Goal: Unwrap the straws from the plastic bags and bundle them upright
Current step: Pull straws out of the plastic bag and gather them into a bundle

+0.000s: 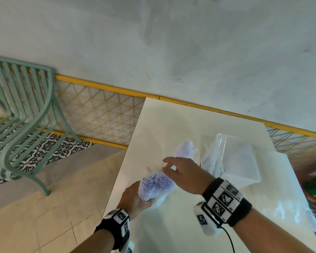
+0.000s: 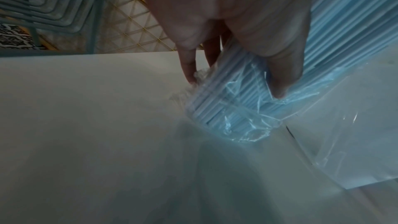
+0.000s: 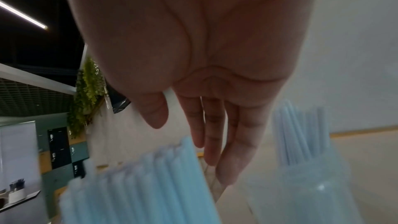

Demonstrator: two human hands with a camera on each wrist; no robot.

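Wristbands with black-and-white markers nearest the camera, one on each forearm. Left hand (image 1: 135, 197) next, close to the left edge of the white surface (image 1: 171, 125), fingers and thumb curled round the lower part of a straw bundle (image 1: 156, 183). Bundle pale blue, standing tilted, open ends up toward the camera, bottom end resting on the surface. Crumpled clear plastic bag (image 2: 247, 125) wrapped round the bundle's lower end, thumb pressing over it in the left wrist view, fingertips touching the surface behind. Right hand (image 1: 184, 173) just above and to the right of the bundle's top, palm down, fingers relaxed and spread, holding nothing that can be seen; fingertips close to the upper rim of the straws, contact not clear. Flat clear plastic sheet (image 1: 288, 198) lying along the right edge of the surface. Farther on, beyond the right hand, second group of straws (image 1: 185, 148) standing upright, and beside it toward the right edge a clear container (image 1: 241, 161) with loose plastic bags inside. Past the far edge, yellow rail with lattice panel at the foot of a grey wall. Off the left edge, green slatted chair (image 1: 22, 110) on patterned floor tiles.
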